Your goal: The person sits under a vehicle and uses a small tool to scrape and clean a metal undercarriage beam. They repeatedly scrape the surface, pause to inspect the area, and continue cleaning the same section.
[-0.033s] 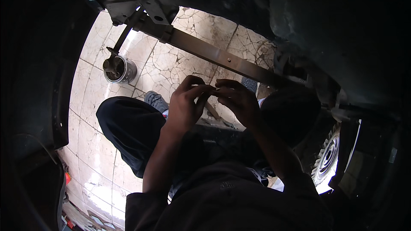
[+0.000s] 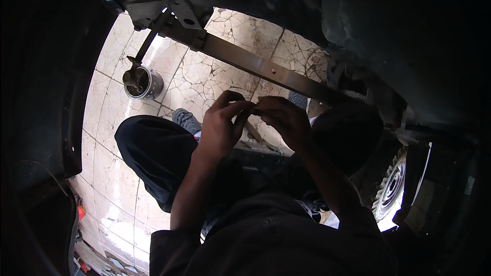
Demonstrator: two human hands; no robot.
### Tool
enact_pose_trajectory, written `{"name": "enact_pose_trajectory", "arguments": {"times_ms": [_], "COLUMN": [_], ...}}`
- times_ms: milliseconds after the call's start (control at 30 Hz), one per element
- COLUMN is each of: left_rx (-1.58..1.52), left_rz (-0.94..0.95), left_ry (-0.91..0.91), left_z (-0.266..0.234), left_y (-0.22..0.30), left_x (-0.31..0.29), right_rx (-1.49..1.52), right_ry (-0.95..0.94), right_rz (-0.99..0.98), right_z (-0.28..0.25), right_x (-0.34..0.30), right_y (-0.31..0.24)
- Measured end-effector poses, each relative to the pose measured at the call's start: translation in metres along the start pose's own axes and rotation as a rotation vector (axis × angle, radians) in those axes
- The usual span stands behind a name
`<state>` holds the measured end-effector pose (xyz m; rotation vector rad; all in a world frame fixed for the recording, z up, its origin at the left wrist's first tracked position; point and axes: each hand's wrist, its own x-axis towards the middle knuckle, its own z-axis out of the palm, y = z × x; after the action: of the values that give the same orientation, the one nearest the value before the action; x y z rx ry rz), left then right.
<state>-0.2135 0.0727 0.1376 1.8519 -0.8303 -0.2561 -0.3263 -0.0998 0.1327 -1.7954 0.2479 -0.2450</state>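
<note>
In the middle of the view my left hand (image 2: pixel 223 122) and my right hand (image 2: pixel 284 119) meet at the fingertips, above the floor between my knees. Both are closed in a pinch, and whatever sits between the fingertips is too small and dark to name. Just beyond them a long flat metal bar, like a leaf spring (image 2: pixel 240 61), runs from upper left to the right. Neither hand touches it.
Dark vehicle bodywork (image 2: pixel 378 15) surrounds me above and at the sides. A metal bracket (image 2: pixel 176 2) holds the bar's far left end. A metal can (image 2: pixel 155 85) stands on the cracked tile floor (image 2: pixel 225 25), below a hanging rod (image 2: pixel 148 43). A wheel (image 2: pixel 393 186) shows at right.
The fingers of my right hand have shifted slightly left and curled in closer to the left fingertips. My left hand stays nearly where it was.
</note>
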Motion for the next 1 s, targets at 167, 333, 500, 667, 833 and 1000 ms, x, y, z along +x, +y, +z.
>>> {"name": "enact_pose_trajectory", "arguments": {"times_ms": [167, 333, 500, 667, 833, 1000], "left_rx": [-0.263, -0.537, -0.655, -0.577, -0.629, -0.609], "left_rz": [-0.118, -0.237, -0.254, -0.277, -0.365, -0.390], "left_ry": [-0.198, -0.224, -0.201, -0.191, -0.204, -0.263], "left_z": [-0.004, -0.002, 0.000, 0.003, 0.004, 0.002], "left_y": [0.005, 0.011, 0.008, -0.002, -0.008, -0.009], "left_x": [0.000, -0.001, -0.001, -0.006, -0.007, -0.004], "right_rx": [0.098, 0.359, 0.225, 0.068, -0.166, -0.320], "right_ry": [-0.024, 0.035, 0.023, -0.040, -0.058, 0.020], "right_rz": [0.277, 0.245, 0.315, 0.163, -0.126, -0.340], "right_z": [-0.013, -0.016, -0.020, -0.015, -0.013, -0.007], "right_x": [0.003, 0.005, -0.004, -0.006, 0.002, 0.001], "right_y": [-0.004, -0.013, -0.004, -0.001, -0.021, -0.016]}}
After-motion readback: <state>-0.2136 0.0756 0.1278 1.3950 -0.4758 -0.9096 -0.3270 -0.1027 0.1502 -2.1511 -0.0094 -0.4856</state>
